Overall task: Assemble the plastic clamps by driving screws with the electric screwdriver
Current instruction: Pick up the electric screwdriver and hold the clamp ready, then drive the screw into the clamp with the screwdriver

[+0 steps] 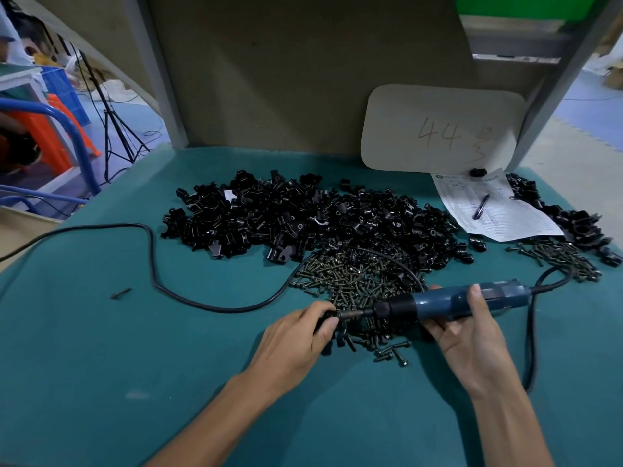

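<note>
Left hand [296,335]: pinched a small black clamp [324,324], mostly hidden by the fingers, just above the tabletop [135,348].
Right hand [468,335]: wrapped round the blue barrel of the electric screwdriver [448,303], thumb on top; the bit pointed left into the clamp.
Stock: loose clamps [303,217] were heaped further back, with the screws [350,281] just beside the hands.
Handling: the clamp looked light, stiff and liable to twist under the driver; best held by its sides, clear of the screw hole.
Tool: likely heavier, tugged by its cord [151,264]; a mid-barrel grip suited it.

The clamp pile [303,217] lies behind the screw pile [350,284], paper sheet [499,210] to its right.
</note>
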Motion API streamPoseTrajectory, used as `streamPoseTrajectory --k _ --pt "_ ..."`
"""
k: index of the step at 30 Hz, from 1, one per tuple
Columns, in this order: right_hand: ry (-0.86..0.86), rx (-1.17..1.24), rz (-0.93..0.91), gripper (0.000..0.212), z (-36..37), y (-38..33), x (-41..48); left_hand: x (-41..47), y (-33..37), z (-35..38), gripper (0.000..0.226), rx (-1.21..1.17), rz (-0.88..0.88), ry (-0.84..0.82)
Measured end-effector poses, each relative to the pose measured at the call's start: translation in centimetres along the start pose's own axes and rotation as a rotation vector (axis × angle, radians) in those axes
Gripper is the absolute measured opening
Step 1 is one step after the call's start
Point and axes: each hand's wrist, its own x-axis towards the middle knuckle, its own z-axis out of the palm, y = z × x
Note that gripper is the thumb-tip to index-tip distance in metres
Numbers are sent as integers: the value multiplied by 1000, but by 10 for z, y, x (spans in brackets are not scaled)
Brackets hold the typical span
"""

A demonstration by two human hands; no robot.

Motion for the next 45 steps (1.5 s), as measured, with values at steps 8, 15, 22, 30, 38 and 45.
streamPoseTrajectory --k 8,15,22,30,38,45 --pt "16 64 -45 51 4 -6 -5 3 -1 -5 33 -286 -114 -31" --pt "246 -389 -153 70 -2 -63 -2 12 -7 -27 43 -794 -385 -21" --pt "316 -1401 -40 74 -20 -67 -15 12 -5 -30 29 -1380 -634 -22" --pt "299 -1716 -311 64 1 -45 -29 7 -12 -35 61 -1206 -593 -130" --pt "-322 -1798 -159 14 34 7 -56 8 -12 -27 33 -640 -405 1" --pt "-244 -1833 -258 10 32 17 -55 10 -11 -24 48 -534 -355 104"
